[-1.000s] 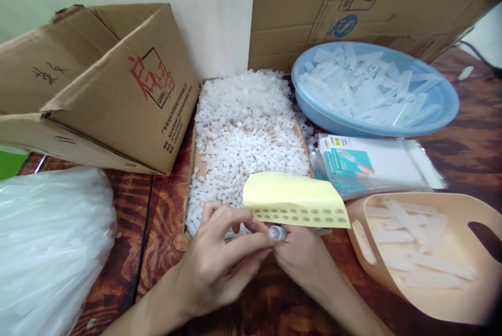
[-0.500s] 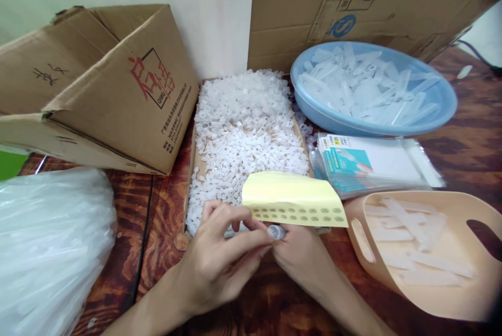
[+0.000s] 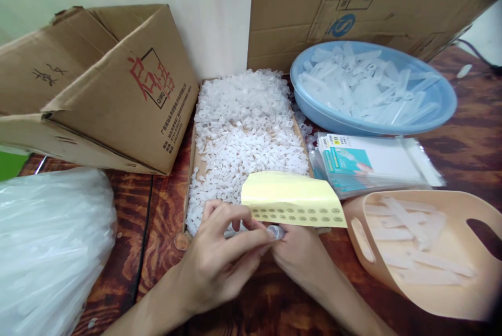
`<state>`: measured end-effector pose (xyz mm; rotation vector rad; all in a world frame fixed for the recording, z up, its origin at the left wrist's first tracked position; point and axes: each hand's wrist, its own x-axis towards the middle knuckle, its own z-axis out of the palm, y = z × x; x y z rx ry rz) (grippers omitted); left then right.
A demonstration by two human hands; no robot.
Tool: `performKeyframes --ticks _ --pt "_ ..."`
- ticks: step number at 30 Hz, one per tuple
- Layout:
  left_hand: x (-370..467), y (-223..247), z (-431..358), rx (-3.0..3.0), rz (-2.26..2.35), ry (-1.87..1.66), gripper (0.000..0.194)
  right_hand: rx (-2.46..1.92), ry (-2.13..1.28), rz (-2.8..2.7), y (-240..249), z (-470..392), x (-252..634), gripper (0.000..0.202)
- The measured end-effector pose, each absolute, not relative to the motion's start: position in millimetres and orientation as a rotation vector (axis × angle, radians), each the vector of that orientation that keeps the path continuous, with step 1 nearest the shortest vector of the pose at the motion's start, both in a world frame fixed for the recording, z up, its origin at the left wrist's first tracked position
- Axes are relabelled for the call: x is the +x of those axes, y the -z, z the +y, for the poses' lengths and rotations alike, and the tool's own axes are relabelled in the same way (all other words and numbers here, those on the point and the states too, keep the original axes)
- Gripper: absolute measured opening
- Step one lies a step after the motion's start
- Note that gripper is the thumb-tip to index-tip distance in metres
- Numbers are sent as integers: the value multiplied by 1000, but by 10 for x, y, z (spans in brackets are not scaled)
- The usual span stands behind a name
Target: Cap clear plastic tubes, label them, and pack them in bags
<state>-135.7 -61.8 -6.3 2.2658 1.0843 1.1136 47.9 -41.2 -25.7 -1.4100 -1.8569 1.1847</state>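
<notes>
In the head view, a small translucent plastic tube (image 3: 276, 232) sits between my two hands, its round end facing me. My left hand (image 3: 219, 255) has its thumb and index finger pinched at the tube's end. My right hand (image 3: 300, 252) is closed around the tube from the other side, its fingertips hidden. Just above the knuckles, a curved yellow sheet of small oval stickers (image 3: 292, 195) stands up against my right hand; which fingers bear it is hidden. Behind the sheet lies a shallow cardboard tray (image 3: 191, 176) heaped with small white and translucent plastic parts (image 3: 251, 132).
A blue basin (image 3: 300, 103) of translucent tubes stands at the back right. Packaged cards (image 3: 376, 161) lie below it, beside a peach bin (image 3: 396, 284) with several tubes. An open carton (image 3: 129, 111) and a plastic bag (image 3: 50, 252) are at left. A big carton (image 3: 290, 7) stands behind.
The sticker sheet has shifted very slightly left. Both hands keep the same grip at the tube, almost unmoved.
</notes>
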Motion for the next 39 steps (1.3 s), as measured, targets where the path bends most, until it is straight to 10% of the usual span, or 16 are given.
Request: performKeyframes --ticks 39 --pt "-1567 95 -530 2129 1176 -1229 24 -1047 -1470 -2212 -305 -538 865 34"
